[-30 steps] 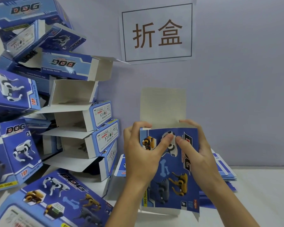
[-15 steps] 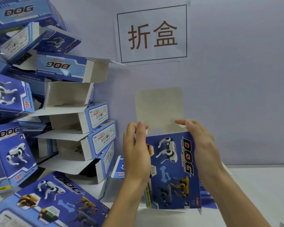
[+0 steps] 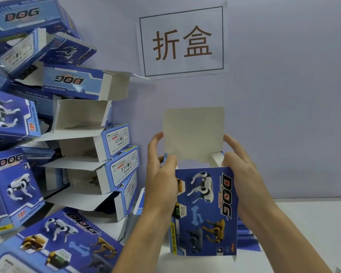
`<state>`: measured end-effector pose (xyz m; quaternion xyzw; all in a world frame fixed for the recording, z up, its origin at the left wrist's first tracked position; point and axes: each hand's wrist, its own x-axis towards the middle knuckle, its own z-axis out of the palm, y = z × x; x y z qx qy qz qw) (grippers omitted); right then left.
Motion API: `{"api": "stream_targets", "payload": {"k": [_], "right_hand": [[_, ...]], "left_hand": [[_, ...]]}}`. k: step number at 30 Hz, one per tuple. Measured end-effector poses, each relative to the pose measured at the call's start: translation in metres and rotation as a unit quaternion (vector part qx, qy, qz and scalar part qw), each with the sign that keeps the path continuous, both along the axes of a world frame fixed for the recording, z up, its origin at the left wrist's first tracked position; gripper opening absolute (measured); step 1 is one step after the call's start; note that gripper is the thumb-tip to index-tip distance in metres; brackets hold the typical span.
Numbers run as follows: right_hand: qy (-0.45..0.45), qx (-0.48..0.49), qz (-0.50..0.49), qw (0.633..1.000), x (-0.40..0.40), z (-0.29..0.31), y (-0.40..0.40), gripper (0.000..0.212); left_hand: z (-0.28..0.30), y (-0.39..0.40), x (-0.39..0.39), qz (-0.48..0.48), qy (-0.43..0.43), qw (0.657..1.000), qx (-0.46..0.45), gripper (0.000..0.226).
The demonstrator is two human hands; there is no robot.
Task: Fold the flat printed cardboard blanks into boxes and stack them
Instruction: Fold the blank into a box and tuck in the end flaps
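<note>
Box (image 3: 205,209) stands upright at six o'clock before me, above the tabletop (image 3: 313,223), lid flap (image 3: 193,133) raised at twelve. My left hand (image 3: 161,180) has its grip curled round the nine o'clock edge; my right hand (image 3: 242,174) clasps the three o'clock edge. Squeeze unevenly and I reckon the sleeve could skew, or the side tabs crease. The leaning stack (image 3: 91,146) at nine could topple if nudged.

The blue printed cardboard box (image 3: 205,211) held upright has a smooth, slightly glossy printed face, while its raised lid flap (image 3: 193,131) shows matt, unprinted grey-beige card inside. The piled blue folded cardboard boxes (image 3: 71,134) show the same sheen outside and dull white card within. The white paper wall sign (image 3: 182,41) looks matt.
</note>
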<state>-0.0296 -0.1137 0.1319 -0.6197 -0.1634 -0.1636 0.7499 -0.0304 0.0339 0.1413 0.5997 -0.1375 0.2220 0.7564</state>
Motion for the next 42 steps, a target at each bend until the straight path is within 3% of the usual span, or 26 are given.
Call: {"api": "stream_targets", "payload": {"k": [6,11,13,17,21,25,28,31,33,35,37,42], "right_hand": [[0.002,0.025,-0.006,1.000,0.001,0.001,0.002,0.028],[-0.038,0.060,-0.043,0.997,0.006,-0.003,0.002,0.019],[-0.053,0.081,-0.029,0.995,0.007,-0.008,0.001,0.024],[-0.035,0.110,0.015,0.993,0.006,-0.016,0.004,0.036],[-0.020,0.093,-0.004,0.995,0.004,-0.017,0.007,0.030],[-0.065,0.093,0.118,0.987,0.002,-0.007,0.000,0.037],[-0.074,-0.026,0.127,0.989,-0.001,0.000,-0.009,0.066],[-0.094,-0.059,0.072,0.991,-0.009,0.000,-0.009,0.067],[-0.114,-0.021,-0.005,0.993,-0.008,0.004,-0.016,0.061],[-0.125,0.092,-0.013,0.988,-0.007,0.007,-0.028,0.039],[-0.097,0.167,0.046,0.980,-0.012,0.010,-0.040,0.018],[0.095,0.116,0.028,0.988,-0.013,0.009,-0.054,0.050]], "left_hand": [[-0.001,0.000,0.001,0.009,-0.017,0.999,-0.030,0.044],[-0.004,-0.003,0.002,0.046,-0.090,0.995,-0.003,0.019],[-0.005,-0.001,0.001,0.050,-0.121,0.991,-0.009,0.022],[-0.012,0.007,0.004,0.023,-0.120,0.989,-0.086,0.051],[-0.012,0.006,0.005,0.035,-0.098,0.988,-0.114,0.039],[-0.006,0.007,0.004,0.087,-0.126,0.987,-0.041,0.034],[-0.002,0.015,0.008,0.022,-0.070,0.995,-0.062,0.038],[0.001,0.021,0.008,-0.044,-0.025,0.997,-0.057,0.033],[0.002,0.024,0.008,-0.076,-0.020,0.996,-0.041,0.030],[0.003,0.029,0.009,-0.095,-0.016,0.995,-0.010,0.032],[0.002,0.033,0.011,-0.102,-0.002,0.994,0.037,0.035],[-0.002,0.031,0.013,-0.125,0.094,0.986,0.058,0.035]]}}
